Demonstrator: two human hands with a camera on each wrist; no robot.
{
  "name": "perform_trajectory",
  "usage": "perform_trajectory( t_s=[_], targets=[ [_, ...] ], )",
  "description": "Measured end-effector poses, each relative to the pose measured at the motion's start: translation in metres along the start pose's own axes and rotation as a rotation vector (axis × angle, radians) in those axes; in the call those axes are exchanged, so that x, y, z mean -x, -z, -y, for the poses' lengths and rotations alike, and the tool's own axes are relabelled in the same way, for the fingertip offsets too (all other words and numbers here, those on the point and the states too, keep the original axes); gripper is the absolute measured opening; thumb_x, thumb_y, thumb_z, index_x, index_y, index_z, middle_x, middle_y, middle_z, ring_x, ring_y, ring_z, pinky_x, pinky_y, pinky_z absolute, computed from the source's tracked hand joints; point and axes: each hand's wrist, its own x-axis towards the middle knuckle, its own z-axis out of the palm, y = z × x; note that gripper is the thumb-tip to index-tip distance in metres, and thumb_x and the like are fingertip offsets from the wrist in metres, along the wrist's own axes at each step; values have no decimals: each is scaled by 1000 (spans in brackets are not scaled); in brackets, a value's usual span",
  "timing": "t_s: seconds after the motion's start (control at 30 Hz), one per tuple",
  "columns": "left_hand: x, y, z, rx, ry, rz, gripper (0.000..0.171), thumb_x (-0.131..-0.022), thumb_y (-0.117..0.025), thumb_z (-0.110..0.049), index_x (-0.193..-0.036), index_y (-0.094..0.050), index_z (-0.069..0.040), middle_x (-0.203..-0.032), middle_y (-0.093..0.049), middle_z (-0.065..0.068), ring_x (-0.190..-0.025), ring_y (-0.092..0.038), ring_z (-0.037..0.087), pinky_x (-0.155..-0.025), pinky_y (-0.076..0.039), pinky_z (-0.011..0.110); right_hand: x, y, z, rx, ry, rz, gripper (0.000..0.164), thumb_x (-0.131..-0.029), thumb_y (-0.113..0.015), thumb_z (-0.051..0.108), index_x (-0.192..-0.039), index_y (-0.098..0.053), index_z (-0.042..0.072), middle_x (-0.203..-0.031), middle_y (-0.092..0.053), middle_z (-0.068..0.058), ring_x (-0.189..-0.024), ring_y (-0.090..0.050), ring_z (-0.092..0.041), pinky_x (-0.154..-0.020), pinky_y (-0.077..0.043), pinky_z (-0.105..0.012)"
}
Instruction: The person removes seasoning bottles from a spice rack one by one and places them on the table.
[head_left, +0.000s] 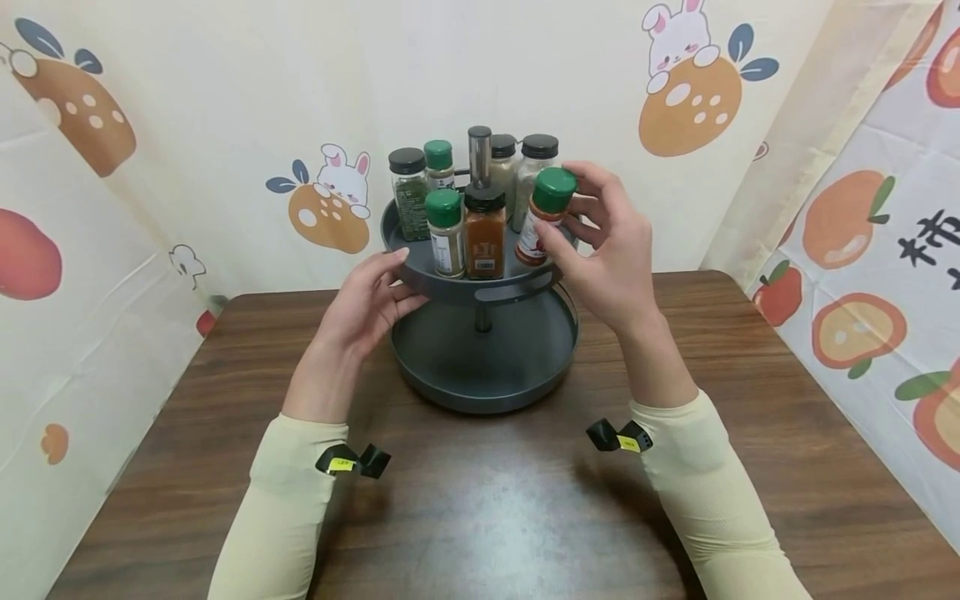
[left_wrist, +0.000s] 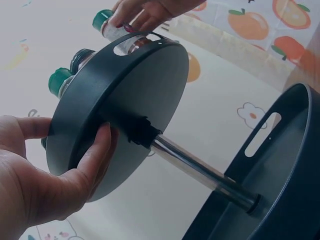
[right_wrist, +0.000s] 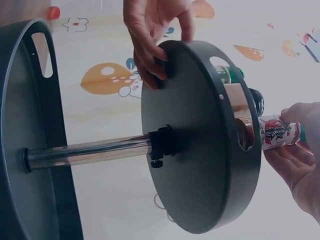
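A dark grey two-tier rotating rack stands on the table, its upper tray point(head_left: 442, 286) joined to the lower tray point(head_left: 480, 371) by a metal post point(left_wrist: 200, 172). My left hand point(head_left: 367, 300) grips the upper tray's left rim, thumb at the edge and fingers underneath. With my right hand point(head_left: 615, 242) I hold a green-capped spice bottle point(head_left: 553, 192) with red contents, slightly tilted, at the tray's right side. The right wrist view shows the label of this spice bottle point(right_wrist: 275, 132) between thumb and fingers; whether its base touches the tray is unclear.
On the upper tray stand several other spice bottles, among them an orange-brown black-capped jar point(head_left: 484, 233), a green-capped bottle point(head_left: 446, 233) and a jar of green herbs point(head_left: 409, 193). The wooden table point(head_left: 495, 500) extends toward me. Patterned curtains point(head_left: 225, 100) hang behind and at both sides.
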Motion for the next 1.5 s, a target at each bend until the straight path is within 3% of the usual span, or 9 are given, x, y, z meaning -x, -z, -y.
perform_trajectory(
  t_s=[0.23, 0.57, 0.9, 1.17, 1.5],
  targets=[
    [0, -1, 0, -2, 5, -6, 39, -101, -55, -23, -131, -42, -2, -112, -53, 10, -94, -64, 25, -82, -61, 30, 0, 3, 7, -19, 13, -7, 53, -81, -73, -7, -129, -50, -13, -112, -64, -23, -92, -67, -23, -86, -59, -31],
    [1, 0, 0, -6, 14, -3, 42, -101, -55, -23, -135, -40, -2, -115, -52, 11, -96, -63, 25, -82, -61, 30, 4, 5, 12, -142, -23, -32, 53, -81, -71, -9, -129, -49, -12, -114, -61, -22, -92, -66, -22, -85, -59, -28],
    [1, 1, 1, -19, 11, -4, 45, -101, -54, -24, -136, -39, -2, -117, -50, 12, -98, -63, 27, -82, -60, 30, 9, 0, 28, -160, 45, 33, 53, -80, -69, -13, -128, -47, -17, -112, -62, -21, -90, -66, -24, -87, -58, -31],
    [0, 0, 0, -21, 3, 3, 46, -101, -55, -25, -137, -39, -1, -121, -49, 13, -100, -63, 28, -83, -60, 30, 19, -7, 9, -246, 49, 81, 62, -76, -76, -10, -132, -49, -5, -119, -62, -12, -96, -65, -26, -85, -60, -32],
    [0, 1, 1, -15, 3, 7, 45, -101, -54, -24, -137, -38, 0, -118, -51, 13, -97, -64, 27, -82, -60, 30, 28, -8, 46, -293, -12, 142, 57, -76, -71, -18, -126, -45, -17, -117, -58, -18, -98, -64, -26, -83, -60, -29]
  ],
)
